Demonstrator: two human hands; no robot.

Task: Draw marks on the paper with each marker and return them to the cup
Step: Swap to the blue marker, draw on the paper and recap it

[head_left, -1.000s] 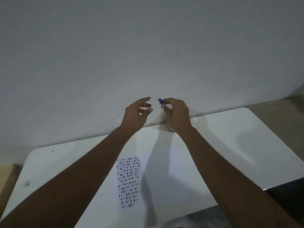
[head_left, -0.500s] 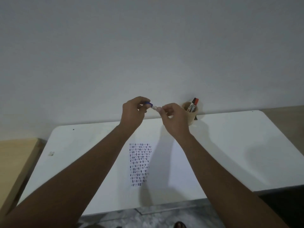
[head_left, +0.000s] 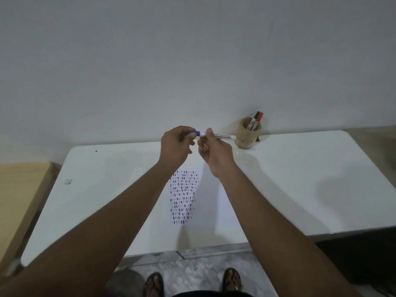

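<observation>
- The marker (head_left: 222, 136), white-barrelled with dark lettering, is held level in the air above the far part of the desk (head_left: 300, 179), its free end reaching toward the cup (head_left: 247, 133).
- Its blue cap (head_left: 196, 133) sits at the left end, pinched by the left hand (head_left: 174, 146), whose fingers (head_left: 188, 137) are curled tight around it; whether the cap is fully seated on the barrel or slightly off I cannot tell.
- The right hand (head_left: 215, 152) grips the barrel just beside the cap, thumb on top, fingers closed under it.
- The two hands are nearly touching, both raised off the desk.
- The paper (head_left: 205, 202) lies flat on the desk below the hands, near the middle, its edges hard to tell from the white top.
- Rows of short dark-blue and reddish marks (head_left: 183, 197) fill a tall block on the paper's left part, partly covered by the left forearm.
- The cup, tan and round, stands upright at the desk's far edge by the wall (head_left: 192, 61), to the right of the hands.
- Two more markers (head_left: 255, 121) lean in the cup, one with a red cap, one darker.
- A wooden surface (head_left: 19, 189) adjoins the desk on the left.
- Below the near edge, two feet in sandals (head_left: 231, 279) stand on a mottled floor (head_left: 192, 269).
</observation>
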